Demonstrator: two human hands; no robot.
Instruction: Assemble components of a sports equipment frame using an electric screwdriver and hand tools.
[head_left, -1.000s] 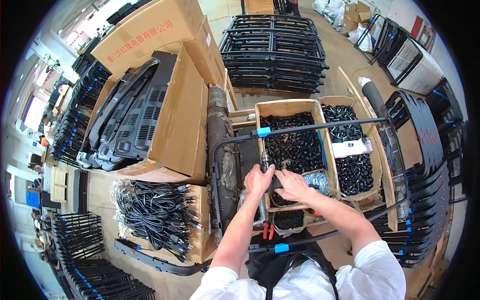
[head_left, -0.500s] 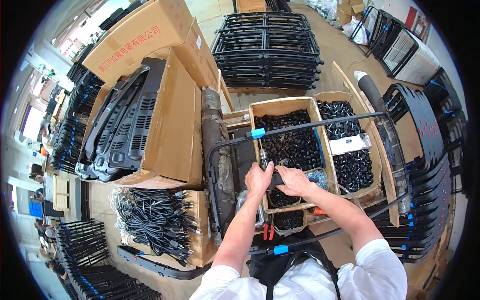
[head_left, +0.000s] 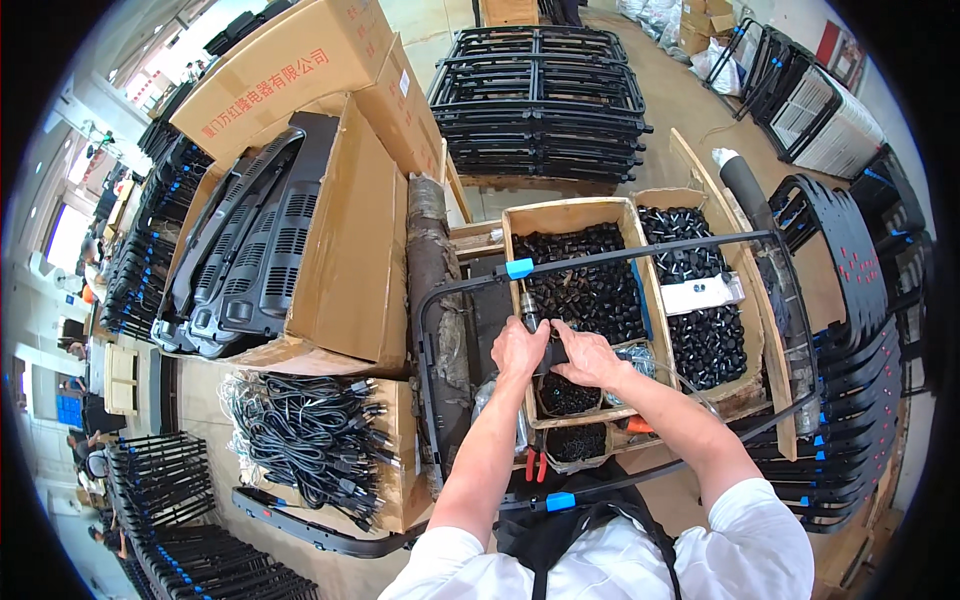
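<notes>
A power drill (head_left: pixel 528 304) points away from me, its metal chuck near the far bar of a black tubular frame (head_left: pixel 650 250). My left hand (head_left: pixel 520 350) is closed round the drill's front, just behind the chuck. On the dark body to the right, my right hand (head_left: pixel 588 357) is closed too; its palm side and the trigger are hidden. The frame is rectangular with rounded corners and lies across the parts boxes. Blue tape (head_left: pixel 519 268) marks its far bar, and another blue piece (head_left: pixel 561 501) its near bar.
Wooden boxes hold black knobs (head_left: pixel 585 285) and black-headed bolts (head_left: pixel 685 240). Red-handled pliers (head_left: pixel 537 465) hang near the front. Left are a bundle of cables (head_left: pixel 320 440) and a carton (head_left: pixel 350 240) of black plastic covers. Stacked frames (head_left: pixel 535 105) stand beyond.
The view has shifted slightly. Both hands remain on the drill, with hardly any movement against the frame and boxes.
</notes>
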